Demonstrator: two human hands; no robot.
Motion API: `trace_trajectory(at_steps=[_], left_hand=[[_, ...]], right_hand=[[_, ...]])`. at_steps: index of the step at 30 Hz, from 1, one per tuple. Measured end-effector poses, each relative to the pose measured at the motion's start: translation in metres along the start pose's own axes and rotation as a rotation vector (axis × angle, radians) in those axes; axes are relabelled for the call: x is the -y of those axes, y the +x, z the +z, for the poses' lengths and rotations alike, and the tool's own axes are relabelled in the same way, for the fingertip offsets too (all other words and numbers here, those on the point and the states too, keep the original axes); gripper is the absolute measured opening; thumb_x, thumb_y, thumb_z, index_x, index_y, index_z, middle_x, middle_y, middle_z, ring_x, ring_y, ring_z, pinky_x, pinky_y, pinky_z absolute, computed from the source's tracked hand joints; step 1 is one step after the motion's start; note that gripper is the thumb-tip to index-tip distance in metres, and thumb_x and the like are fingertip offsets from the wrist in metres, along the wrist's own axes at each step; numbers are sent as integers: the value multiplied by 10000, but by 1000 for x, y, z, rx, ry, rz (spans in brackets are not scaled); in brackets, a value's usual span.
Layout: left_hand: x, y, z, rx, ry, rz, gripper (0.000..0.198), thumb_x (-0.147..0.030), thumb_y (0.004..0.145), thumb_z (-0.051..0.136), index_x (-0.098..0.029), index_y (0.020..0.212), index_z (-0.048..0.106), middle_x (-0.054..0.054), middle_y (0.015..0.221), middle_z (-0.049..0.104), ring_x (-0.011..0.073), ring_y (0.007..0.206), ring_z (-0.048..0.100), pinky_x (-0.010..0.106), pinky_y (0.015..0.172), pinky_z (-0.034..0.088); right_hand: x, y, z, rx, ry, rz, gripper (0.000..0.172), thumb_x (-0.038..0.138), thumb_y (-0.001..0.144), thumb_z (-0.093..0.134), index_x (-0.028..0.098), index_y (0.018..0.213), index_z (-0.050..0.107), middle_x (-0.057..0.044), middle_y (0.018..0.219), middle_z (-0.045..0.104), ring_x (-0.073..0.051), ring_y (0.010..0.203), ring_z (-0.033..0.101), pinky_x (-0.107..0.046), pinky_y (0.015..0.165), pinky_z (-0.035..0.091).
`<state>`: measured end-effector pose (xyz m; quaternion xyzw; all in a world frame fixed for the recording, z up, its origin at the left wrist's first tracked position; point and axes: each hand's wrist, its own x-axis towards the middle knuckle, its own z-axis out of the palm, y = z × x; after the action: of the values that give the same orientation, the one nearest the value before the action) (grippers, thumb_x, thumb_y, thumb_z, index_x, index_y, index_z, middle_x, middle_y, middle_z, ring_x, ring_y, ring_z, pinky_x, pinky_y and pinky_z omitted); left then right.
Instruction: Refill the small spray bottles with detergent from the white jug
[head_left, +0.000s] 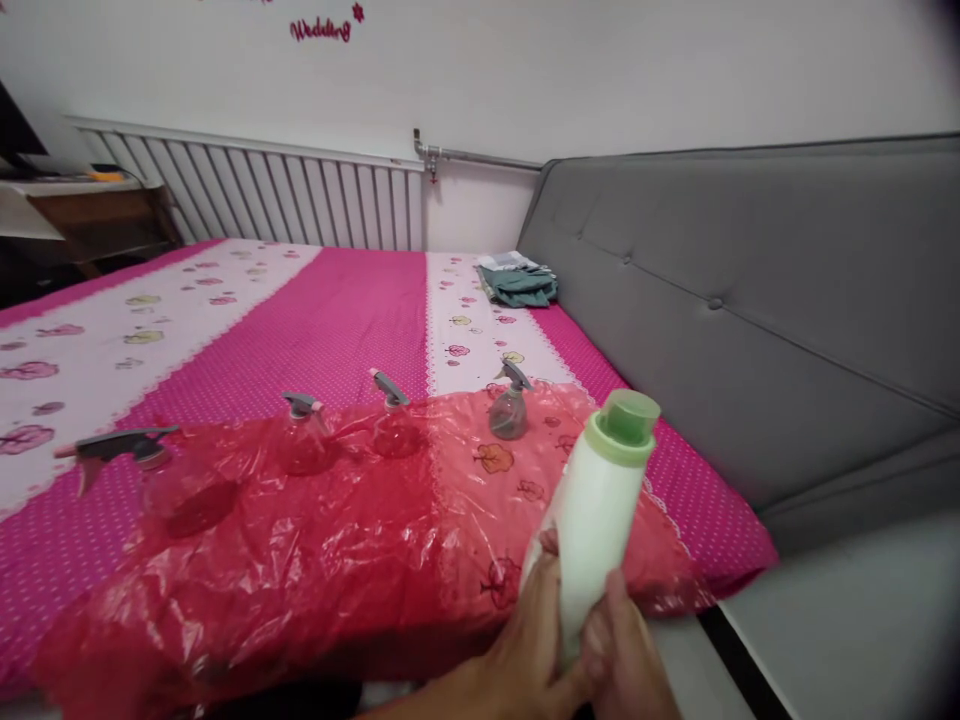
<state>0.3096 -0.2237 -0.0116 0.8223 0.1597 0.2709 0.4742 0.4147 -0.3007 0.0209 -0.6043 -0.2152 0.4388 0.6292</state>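
White bottle in both hands, sprayers beyond

Nearest: left-hand grip (534,615) and right-hand grip (628,640), both closed round the lower part of a white bottle (602,515), held tilted at the near right side of the bed (352,310). Risk, judged: with so low a hold, the bottle could swing or slip if heavy; fill level not visible. Its green cap (628,418) looks seated, tightness cannot be told; a loose one could leak. Next out: red plastic sheet (322,580), hanging over the bed's near edge; a snagged hand might drag it. Spray bottles (510,415) sit on this creased film over soft bedding, so a tug could topple them; the leftmost appears tilted, perhaps lens stretch.

Count, near to far: hands 2; white bottle 1; green cap 1; red sheet 1; spray bottles 4, each with trigger head; grey headboard (675,250) 1; cloth pile (525,288) 1, layers unclear; radiator (259,185) 1
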Motion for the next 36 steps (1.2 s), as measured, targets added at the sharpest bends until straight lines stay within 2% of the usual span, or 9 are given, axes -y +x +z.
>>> trace_trajectory(at_steps=[4, 8, 11, 13, 16, 20, 27, 31, 36], left_hand=[[-11, 24, 9, 269, 133, 170, 935, -592, 961, 547, -139, 1662, 127, 269, 1519, 490, 413, 1301, 554, 579, 1116, 457], [-27, 35, -8, 305, 260, 222, 952, -561, 963, 608, -140, 1667, 124, 220, 1466, 565, 361, 1257, 570, 501, 1113, 451], [-31, 31, -37, 194, 285, 213, 531, -467, 1024, 532, -254, 1509, 490, 115, 1324, 675, 308, 1196, 596, 472, 1099, 439], [-25, 21, -62, 40, 259, 65, 317, -365, 1040, 483, -241, 1273, 657, 89, 1173, 726, 269, 1085, 632, 442, 1027, 476], [-1, -9, -98, -165, 276, -188, 262, -307, 1032, 466, -217, 1096, 704, 95, 1103, 742, 270, 1071, 649, 458, 1030, 495], [33, -67, -129, -392, 298, -394, 280, -370, 1021, 493, -243, 1059, 739, 101, 1116, 768, 301, 1114, 687, 516, 1096, 499], [46, -133, -137, -604, 319, -527, 404, -561, 977, 534, -245, 994, 785, 110, 1087, 796, 310, 1099, 734, 505, 1058, 580], [52, -137, -135, -670, 341, -548, 432, -587, 970, 529, -240, 963, 788, 113, 1061, 798, 312, 1072, 743, 511, 1042, 591], [57, -125, -144, -683, 349, -533, 361, -503, 970, 530, -235, 981, 771, 102, 1057, 792, 298, 1062, 740, 484, 1015, 595]], right_hand=[[25, 6, -26, -214, 93, 62, 843, 850, 787, 684, 164, 1276, 653, -124, 1342, 630, -282, 1252, 637, -305, 919, 628], [52, 13, -30, -314, 203, 93, 831, 781, 549, 892, 154, 1029, 634, -125, 1020, 687, -246, 877, 704, -280, 656, 613], [65, 21, -27, -296, 214, 29, 727, 705, 579, 929, 144, 907, 604, -24, 741, 560, -112, 608, 554, -196, 531, 510], [74, 28, -26, -325, 178, -83, 679, 690, 641, 912, 140, 862, 582, 13, 683, 479, -68, 552, 463, -164, 492, 452], [84, 46, -25, -390, 150, -247, 658, 649, 667, 919, 152, 781, 504, 25, 661, 450, -56, 527, 430, -158, 451, 393], [83, 93, -20, -487, 99, -420, 659, 635, 660, 923, 160, 707, 469, 28, 574, 424, -70, 467, 402, -195, 415, 355], [36, 181, -16, -614, -157, -354, 708, 785, 517, 823, 148, 639, 541, -68, 549, 515, -143, 460, 479, -254, 402, 398], [19, 198, -21, -599, -253, -277, 713, 784, 454, 816, 136, 618, 567, -101, 548, 536, -165, 466, 502, -265, 422, 418], [15, 198, -28, -603, -353, -319, 776, 790, 499, 762, 96, 833, 671, -143, 760, 659, -224, 667, 623, -285, 586, 486]])
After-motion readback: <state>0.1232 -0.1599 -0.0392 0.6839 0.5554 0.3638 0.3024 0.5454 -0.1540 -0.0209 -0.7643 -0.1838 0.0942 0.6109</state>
